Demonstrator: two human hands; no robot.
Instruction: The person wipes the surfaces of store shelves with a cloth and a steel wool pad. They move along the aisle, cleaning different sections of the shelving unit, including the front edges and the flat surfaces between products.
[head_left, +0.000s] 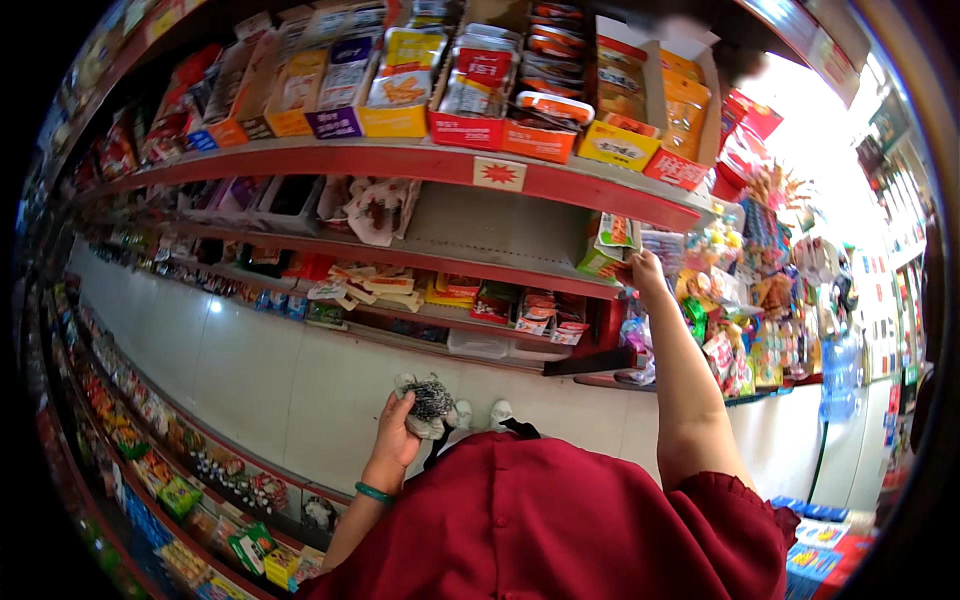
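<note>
My left hand (398, 428) is closed around a greyish-white bundle (428, 428) with a dark, silvery tangle like steel wool (433, 398) on top. It is held low over the floor, in front of my body. My right arm is stretched out to the right end of the middle shelf. There my right hand (645, 268) grips the near edge of a green and white box (608, 246), which stands at the shelf's end. The fingertips are partly hidden behind the box. Left of this box, a bare stretch of grey shelf (490, 225) shows.
Open display boxes of snack packets (480, 85) line the shelf above, behind a red edge (590, 185). White bags (380, 210) lie farther left on the middle shelf. Packets (540, 312) fill the lower shelf. Goods (740, 300) hang and stand at the right; another rack (180, 495) borders the left.
</note>
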